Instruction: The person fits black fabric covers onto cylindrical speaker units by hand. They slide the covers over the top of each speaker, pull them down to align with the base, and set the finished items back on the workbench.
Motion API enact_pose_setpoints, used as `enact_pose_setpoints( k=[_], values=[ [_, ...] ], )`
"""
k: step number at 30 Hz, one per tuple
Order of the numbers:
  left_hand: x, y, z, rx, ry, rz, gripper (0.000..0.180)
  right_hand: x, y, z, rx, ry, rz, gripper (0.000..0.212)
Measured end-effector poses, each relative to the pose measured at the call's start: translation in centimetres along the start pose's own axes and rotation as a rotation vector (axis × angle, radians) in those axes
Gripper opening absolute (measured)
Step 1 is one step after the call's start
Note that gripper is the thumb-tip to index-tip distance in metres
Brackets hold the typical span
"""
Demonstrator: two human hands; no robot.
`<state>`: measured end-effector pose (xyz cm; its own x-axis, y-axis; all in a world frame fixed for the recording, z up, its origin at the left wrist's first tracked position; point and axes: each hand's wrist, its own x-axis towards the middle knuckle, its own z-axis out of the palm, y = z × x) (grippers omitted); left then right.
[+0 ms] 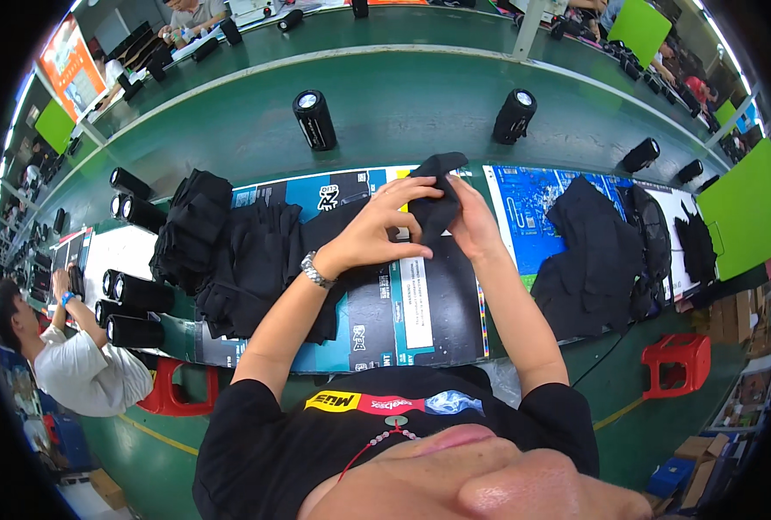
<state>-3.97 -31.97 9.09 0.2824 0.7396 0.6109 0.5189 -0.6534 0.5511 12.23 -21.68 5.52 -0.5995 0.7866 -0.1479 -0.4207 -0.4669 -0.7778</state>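
Between my two hands, over the middle of the bench, is a small folded piece of black fabric [435, 204]. My left hand [383, 224] grips its left side, with the fingers curled over it. On the other side my right hand [474, 224] holds the fabric's right edge, fingers close together and partly hidden by it. A heap of folded black fabric pieces [260, 269] lies left of my left forearm. Another black fabric pile [589, 260] rests to the right of my right hand.
Printed cardboard sheets [368, 299] cover the bench. Beyond it, a black cylindrical speaker [314, 120] and a second speaker [514, 116] stand on the green conveyor [411, 100]. Several similar cylinders [136, 331] lie at left, near a co-worker [78, 347]. Red stools [676, 364] flank me.
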Motion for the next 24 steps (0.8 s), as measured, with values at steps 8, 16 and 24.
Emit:
enact_pose_setpoints(
  k=[8,16,24],
  values=[
    [0.4,0.6,-3.7,-0.913,0.453,-0.360,0.041,-2.6,-3.0,6.7,-0.147,-0.357,-0.104,0.008],
    [-4.8,1.3,-6.8,-0.788,0.172,-0.506,0.027,-4.2,-2.5,11.8,-0.383,-0.532,-0.253,0.023],
    [-4.3,1.1,-9.7,-1.008,0.407,-0.596,0.021,1.2,-0.7,9.6,-0.290,-0.654,0.115,0.019]
  ],
)
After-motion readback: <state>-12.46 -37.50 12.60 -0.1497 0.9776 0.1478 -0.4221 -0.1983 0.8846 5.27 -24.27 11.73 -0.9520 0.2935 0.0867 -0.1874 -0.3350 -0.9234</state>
